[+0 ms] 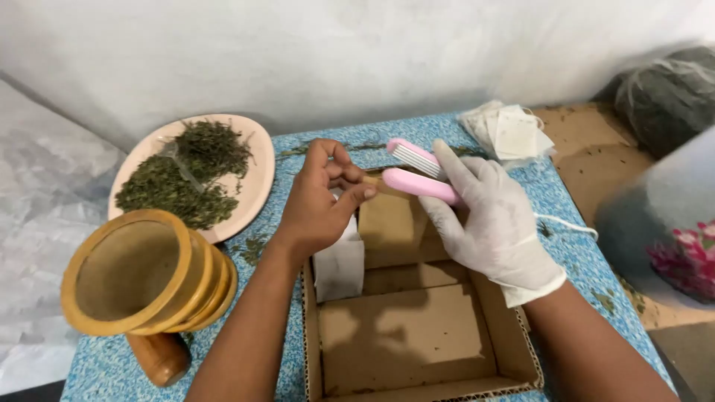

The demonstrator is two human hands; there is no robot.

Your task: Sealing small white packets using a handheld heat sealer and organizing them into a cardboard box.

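My left hand (322, 201), bare, pinches the top edge of a small white filter bag (340, 262) that hangs down over an open cardboard box (447, 357). In a white glove, my right hand (497, 223) grips a pink clamp-shaped sealer (417, 171) whose two jaws, one ribbed, stand just apart around the bag's top edge. Both hands meet above the far end of the box.
A pink plate (257, 186) with dried green leaves (186, 179) sits at the back left. A wooden mortar (141, 275) lies tilted at the front left. A pile of white filter bags (508, 132) lies at the back right; a grey sack (670, 93) stands beyond.
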